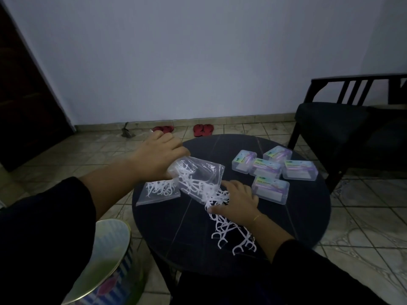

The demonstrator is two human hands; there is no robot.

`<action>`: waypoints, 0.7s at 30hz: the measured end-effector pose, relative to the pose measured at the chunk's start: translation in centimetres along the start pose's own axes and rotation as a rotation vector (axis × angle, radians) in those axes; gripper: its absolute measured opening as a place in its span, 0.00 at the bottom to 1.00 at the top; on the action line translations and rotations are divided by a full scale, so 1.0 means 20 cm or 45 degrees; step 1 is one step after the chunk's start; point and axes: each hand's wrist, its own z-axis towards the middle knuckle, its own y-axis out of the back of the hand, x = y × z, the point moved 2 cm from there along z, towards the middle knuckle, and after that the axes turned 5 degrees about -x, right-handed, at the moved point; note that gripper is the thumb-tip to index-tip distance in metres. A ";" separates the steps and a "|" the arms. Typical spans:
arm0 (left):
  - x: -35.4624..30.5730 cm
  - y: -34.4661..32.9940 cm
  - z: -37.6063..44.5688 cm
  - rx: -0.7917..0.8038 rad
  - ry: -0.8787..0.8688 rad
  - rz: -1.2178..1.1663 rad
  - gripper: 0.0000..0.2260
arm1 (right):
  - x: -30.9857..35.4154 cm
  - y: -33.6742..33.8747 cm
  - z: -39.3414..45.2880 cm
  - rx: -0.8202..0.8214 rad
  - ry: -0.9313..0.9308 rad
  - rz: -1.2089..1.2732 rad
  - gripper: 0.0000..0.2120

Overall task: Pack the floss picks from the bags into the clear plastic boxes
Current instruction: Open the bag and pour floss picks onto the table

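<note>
Gripping the tilted clear plastic bag (199, 176) at its upper end, the left hand (158, 154) is spilling white floss picks (231, 230) onto the round dark table (308, 216). The right hand (239, 201), fingers spread and relaxed, is resting on the picks beside five clear plastic boxes (271, 190).

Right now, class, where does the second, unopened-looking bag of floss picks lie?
In the head view, the flat bag lies at the table's left edge, below the left hand.
</note>
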 end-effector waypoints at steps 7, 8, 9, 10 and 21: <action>0.02 -0.01 0.00 0.007 0.023 -0.035 0.28 | 0.04 0.00 0.05 -0.065 0.026 -0.153 0.16; 0.02 -0.01 0.00 0.005 0.029 -0.038 0.28 | 0.03 0.01 0.05 -0.092 -0.003 -0.155 0.14; 0.03 -0.01 -0.01 0.006 0.036 -0.040 0.28 | 0.01 0.02 0.05 -0.111 -0.036 -0.164 0.13; 0.03 -0.01 -0.01 0.005 0.044 -0.044 0.28 | 0.00 0.02 0.05 -0.126 -0.074 -0.175 0.13; -0.06 -0.28 -0.07 0.465 0.274 -0.222 0.33 | -0.04 -0.01 0.03 0.009 -0.066 -0.261 0.23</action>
